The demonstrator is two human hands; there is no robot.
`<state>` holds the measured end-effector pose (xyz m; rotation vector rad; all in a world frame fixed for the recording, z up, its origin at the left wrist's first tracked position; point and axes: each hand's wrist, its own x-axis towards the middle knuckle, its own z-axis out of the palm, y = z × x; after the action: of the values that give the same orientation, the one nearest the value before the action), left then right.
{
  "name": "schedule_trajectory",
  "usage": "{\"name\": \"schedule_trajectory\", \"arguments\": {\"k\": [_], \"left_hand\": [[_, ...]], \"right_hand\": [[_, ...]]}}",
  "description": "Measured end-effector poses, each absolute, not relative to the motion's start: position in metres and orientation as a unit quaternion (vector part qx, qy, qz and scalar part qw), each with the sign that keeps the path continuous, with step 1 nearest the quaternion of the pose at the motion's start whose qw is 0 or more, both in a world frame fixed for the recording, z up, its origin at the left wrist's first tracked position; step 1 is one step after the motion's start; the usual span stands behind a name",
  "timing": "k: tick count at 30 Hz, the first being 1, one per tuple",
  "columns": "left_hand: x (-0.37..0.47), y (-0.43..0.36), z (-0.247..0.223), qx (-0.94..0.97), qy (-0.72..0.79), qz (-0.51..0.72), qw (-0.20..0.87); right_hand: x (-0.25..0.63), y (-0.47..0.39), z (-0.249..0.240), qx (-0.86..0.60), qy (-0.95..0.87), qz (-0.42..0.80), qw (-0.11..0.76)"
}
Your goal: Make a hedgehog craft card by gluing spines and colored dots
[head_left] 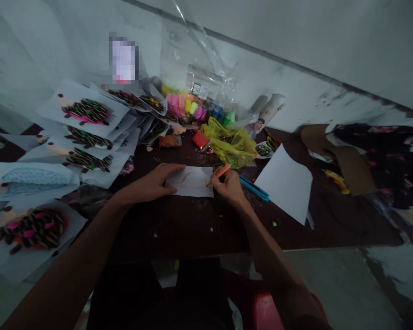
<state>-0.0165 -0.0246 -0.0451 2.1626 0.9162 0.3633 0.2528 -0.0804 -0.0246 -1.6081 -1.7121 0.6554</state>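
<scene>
A small white paper (192,190) with curved orange lines lies on the dark table in front of me. My left hand (158,181) rests at its left end, thumb and fingers spread apart over the edge. In my right hand (229,183), an orange marker (222,171) is pinched, its tip down at the paper's right side. Just right of that hand lie blue pens or sticks (254,188). Beyond the paper sits a yellow plastic bag (232,146) with dark seed-like bits inside, beside a red packet (200,140).
On the left are stacked sheets with seed-covered hedgehog figures (84,111) and a blue hedgehog drawing (34,181). A clear bag of coloured clay (192,107) leans on the wall. To the right lie a white sheet (287,183), brown cardboard (354,169), a yellow tool (337,181) and dark flowered cloth (388,156).
</scene>
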Motion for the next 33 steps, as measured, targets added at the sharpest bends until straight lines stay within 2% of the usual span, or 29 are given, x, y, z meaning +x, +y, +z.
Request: {"name": "schedule_trajectory", "arguments": {"k": [33], "left_hand": [[-0.0163, -0.0272, -0.0416, 0.841, 0.352, 0.149, 0.383]], "right_hand": [[0.2566, -0.0809, -0.0172, -0.637, -0.675, 0.220, 0.301]]}}
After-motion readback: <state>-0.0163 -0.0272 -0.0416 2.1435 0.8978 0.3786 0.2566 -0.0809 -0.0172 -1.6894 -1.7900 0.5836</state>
